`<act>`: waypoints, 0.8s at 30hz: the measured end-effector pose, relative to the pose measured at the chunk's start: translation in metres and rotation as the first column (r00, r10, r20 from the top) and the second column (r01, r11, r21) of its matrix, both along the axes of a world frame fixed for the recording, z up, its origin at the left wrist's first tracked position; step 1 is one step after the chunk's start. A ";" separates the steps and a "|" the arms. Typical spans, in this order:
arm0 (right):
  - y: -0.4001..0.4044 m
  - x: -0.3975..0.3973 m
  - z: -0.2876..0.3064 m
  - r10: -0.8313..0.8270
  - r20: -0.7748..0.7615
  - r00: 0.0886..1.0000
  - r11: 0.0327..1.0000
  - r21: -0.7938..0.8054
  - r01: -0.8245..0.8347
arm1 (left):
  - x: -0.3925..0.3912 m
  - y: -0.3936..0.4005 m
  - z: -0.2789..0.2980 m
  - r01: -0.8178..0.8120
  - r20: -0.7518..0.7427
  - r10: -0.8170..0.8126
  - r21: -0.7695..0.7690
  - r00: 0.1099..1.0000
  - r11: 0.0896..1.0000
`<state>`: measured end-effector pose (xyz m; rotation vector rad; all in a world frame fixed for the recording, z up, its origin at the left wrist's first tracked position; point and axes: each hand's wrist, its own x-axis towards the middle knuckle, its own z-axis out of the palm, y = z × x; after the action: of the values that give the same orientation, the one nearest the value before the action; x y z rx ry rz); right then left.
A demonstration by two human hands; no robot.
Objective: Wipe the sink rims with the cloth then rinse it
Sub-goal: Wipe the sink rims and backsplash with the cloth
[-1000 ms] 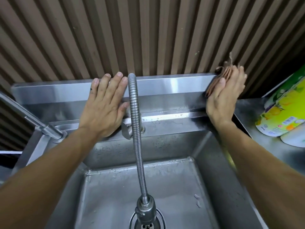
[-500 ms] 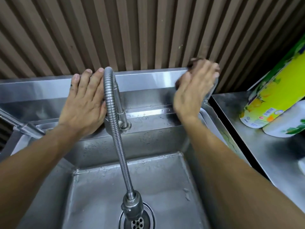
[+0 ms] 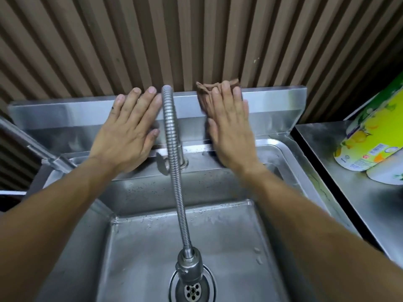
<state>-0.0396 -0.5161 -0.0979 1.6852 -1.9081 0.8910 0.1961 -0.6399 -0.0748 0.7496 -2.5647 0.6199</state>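
Observation:
A steel sink [image 3: 72, 225] has a raised back rim [image 3: 277, 99] against a ribbed wall. My right hand [image 3: 229, 129] lies flat with straight fingers and presses a brown cloth [image 3: 206, 89] against that back rim, just right of the flexible tap hose [image 3: 174, 171]. Most of the cloth is hidden under the palm; only its top edge shows. My left hand [image 3: 128, 131] rests flat on the back rim just left of the hose, fingers straight, holding nothing.
The hose arches forward and its nozzle [image 3: 189, 267] hangs over the drain [image 3: 193, 292]. A second steel tap pipe [image 3: 32, 147] crosses the left rim. To the right, yellow-green packaged rolls [image 3: 370, 138] lie on a steel counter [image 3: 349, 192].
My right hand has slid the cloth leftward along the back rim, from its right end to beside the hose. The left hand has stayed flat on the rim.

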 end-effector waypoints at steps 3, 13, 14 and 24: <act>0.012 -0.043 0.002 0.007 -0.136 0.991 1.000 0.020 -0.004 | 0.014 -0.003 -0.005 0.012 -0.039 -0.011 0.004 0.999 1.000; -0.043 0.014 0.043 0.355 -0.549 0.757 0.933 0.255 -0.254 | 0.047 -0.006 -0.019 -0.129 -0.173 0.140 0.073 0.975 0.989; -0.054 0.023 0.052 0.405 -0.575 0.711 0.914 0.275 -0.298 | 0.046 -0.006 -0.020 -0.132 -0.181 0.144 0.077 0.973 0.988; -0.058 -0.017 0.080 0.535 -0.722 0.438 0.844 0.435 -0.313 | 0.058 -0.012 -0.020 -0.144 -0.114 0.149 0.051 0.982 0.988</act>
<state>-0.0568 -0.5743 -0.0176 2.2309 -0.9344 -0.1030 0.2545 -0.6521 -0.0943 0.9664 -2.4376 0.5504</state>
